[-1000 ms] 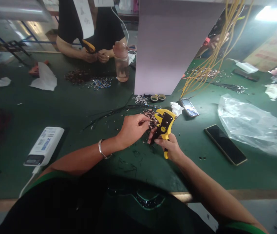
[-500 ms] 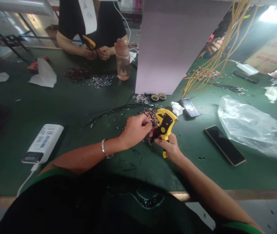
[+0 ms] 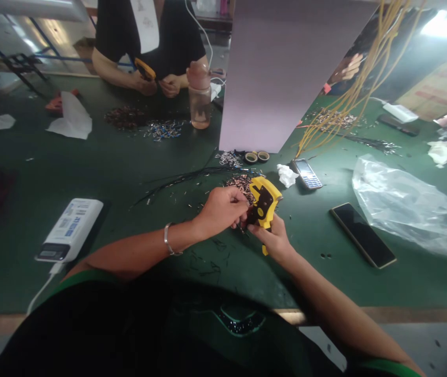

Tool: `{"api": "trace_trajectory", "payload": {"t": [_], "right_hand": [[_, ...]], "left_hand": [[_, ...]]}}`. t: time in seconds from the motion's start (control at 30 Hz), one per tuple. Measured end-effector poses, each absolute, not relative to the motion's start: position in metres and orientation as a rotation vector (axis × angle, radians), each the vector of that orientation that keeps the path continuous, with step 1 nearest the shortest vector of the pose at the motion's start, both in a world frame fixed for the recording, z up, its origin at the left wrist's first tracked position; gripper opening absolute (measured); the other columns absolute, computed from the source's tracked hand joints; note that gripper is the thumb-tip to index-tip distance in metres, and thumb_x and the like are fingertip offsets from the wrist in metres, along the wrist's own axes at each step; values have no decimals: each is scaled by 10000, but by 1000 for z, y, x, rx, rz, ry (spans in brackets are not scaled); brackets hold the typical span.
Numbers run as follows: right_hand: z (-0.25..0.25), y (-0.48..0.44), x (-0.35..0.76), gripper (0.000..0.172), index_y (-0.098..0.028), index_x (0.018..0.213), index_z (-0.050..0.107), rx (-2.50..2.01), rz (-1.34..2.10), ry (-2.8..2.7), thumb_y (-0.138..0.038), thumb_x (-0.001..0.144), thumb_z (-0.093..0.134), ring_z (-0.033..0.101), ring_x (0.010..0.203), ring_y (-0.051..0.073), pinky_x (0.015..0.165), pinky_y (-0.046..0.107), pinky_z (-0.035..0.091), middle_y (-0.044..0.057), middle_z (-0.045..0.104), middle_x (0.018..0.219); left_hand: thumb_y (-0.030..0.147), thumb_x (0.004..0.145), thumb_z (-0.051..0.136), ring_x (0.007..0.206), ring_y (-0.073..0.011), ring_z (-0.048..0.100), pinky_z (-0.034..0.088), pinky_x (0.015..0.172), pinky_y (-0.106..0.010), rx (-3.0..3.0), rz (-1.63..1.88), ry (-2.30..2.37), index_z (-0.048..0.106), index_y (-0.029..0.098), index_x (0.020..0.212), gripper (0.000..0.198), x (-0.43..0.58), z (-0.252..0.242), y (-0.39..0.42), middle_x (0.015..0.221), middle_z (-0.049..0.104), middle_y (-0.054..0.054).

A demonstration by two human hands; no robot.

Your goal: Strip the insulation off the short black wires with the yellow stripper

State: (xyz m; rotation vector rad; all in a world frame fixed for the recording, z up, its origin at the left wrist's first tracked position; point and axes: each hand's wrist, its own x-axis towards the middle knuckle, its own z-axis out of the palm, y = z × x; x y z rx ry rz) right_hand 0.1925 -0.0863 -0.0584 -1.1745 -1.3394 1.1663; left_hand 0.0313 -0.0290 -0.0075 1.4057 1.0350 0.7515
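Note:
My right hand (image 3: 273, 238) is wrapped round the handles of a yellow and black wire stripper (image 3: 269, 201), its head pointing up. At the left side of the tool my left hand (image 3: 225, 209) is pinched, fingertips close to the jaws; what they hold is too small to make out. Behind both hands lies a pile of small copper-coloured pieces (image 3: 239, 182), partly covered by the tool. Thin black wires (image 3: 184, 178) stretch leftward from the pile. Short dark offcuts (image 3: 209, 264) are scattered below my hands.
A keypad phone (image 3: 306, 174), crumpled tissue (image 3: 286, 175) and tape rolls (image 3: 257, 156) sit beyond the tool. To the right are a smartphone (image 3: 362, 234) and plastic bag (image 3: 407, 209); leftward, a power bank (image 3: 69, 230). A co-worker's hands (image 3: 156, 84) work behind a bottle (image 3: 199, 99). Yellow wires (image 3: 341, 115) hang down.
My left hand has shifted slightly right, closer to the wire stripper's jaws. The wire stripper has tipped a little and its head sits slightly more to the left.

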Motion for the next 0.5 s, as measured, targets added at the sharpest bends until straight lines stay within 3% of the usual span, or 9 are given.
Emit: {"api": "trace_trajectory", "payload": {"t": [0.3,0.5], "right_hand": [[-55,-90,192,111,-223,867,580,-1299,912,-1511,-261,776,631,528,630,171,610,319,442,5,622,738],[-60,-90,193,173,-237,898,562,-1409,662,-1615,-199,731,592,554,635,182,619,319,457,7,627,742]], "left_hand": [[105,700,519,388,-56,498,420,392,-199,1360,697,975,556,188,656,101,30,0,-31,546,610,21],[178,754,591,402,-59,498,422,406,-211,1390,670,948,567,196,670,89,27,2,-30,551,608,16]]}}
